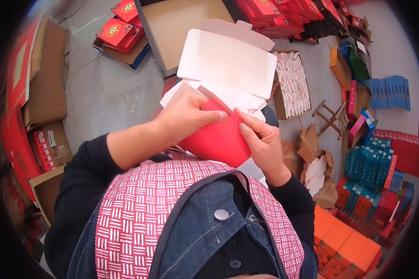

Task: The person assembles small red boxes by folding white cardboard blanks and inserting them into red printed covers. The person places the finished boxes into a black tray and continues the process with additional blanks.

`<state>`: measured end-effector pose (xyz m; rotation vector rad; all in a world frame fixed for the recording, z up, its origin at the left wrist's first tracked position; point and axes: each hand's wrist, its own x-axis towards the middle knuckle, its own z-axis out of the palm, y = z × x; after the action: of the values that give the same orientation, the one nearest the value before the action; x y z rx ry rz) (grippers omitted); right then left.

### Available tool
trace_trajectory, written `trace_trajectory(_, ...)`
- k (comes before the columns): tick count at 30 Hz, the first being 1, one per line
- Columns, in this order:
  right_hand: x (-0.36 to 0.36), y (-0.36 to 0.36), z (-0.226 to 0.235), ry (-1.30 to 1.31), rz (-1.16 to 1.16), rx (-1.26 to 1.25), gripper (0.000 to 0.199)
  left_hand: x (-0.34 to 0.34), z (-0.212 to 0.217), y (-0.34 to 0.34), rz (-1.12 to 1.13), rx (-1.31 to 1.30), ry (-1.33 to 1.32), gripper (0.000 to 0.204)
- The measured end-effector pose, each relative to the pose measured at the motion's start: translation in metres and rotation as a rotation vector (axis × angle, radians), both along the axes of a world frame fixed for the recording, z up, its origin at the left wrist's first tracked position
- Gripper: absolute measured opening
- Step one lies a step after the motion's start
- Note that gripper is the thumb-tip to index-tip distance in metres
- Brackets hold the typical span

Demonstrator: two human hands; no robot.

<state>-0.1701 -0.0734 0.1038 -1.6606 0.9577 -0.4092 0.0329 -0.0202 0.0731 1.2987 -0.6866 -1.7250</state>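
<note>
A red card box blank (222,142) is held in front of my chest, bowed, with a narrow brownish flap along its upper edge. My left hand (191,116) grips that upper edge from the left, thumb lying across the front. My right hand (264,142) pinches the edge on the right, its thumb and forefinger close to the left thumb. Just beyond both hands, several flat box blanks (226,60) with pale inner faces lie overlapping over my lap. The fingers behind the red card are hidden.
A large open carton (172,28) stands ahead, with red boxes (121,32) left of it. At right are a carton of white packets (293,83), a small folding wooden stool (329,116), crumpled brown paper (308,144), teal boxes (370,160) and orange boxes (347,242).
</note>
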Motion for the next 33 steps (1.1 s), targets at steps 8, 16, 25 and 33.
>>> trace_trajectory(8, 0.006, 0.002, -0.004, -0.015, 0.082, -0.090, 0.033, 0.005, 0.005, 0.001, 0.071, 0.008, 0.101, 0.018)
trace_trajectory(16, 0.002, -0.007, -0.001, -0.025, 0.158, -0.094, 0.034, 0.007, -0.008, -0.004, 0.070, -0.079, 0.095, 0.018)
trace_trajectory(25, 0.002, -0.041, 0.008, -0.139, 0.059, 0.318, 0.062, 0.034, 0.042, -0.030, 0.046, -0.549, -0.536, 0.019)
trace_trajectory(33, 0.006, 0.001, -0.040, -0.429, -0.322, 0.051, 0.061, 0.002, -0.017, -0.020, 0.402, -0.562, -0.510, 0.083)
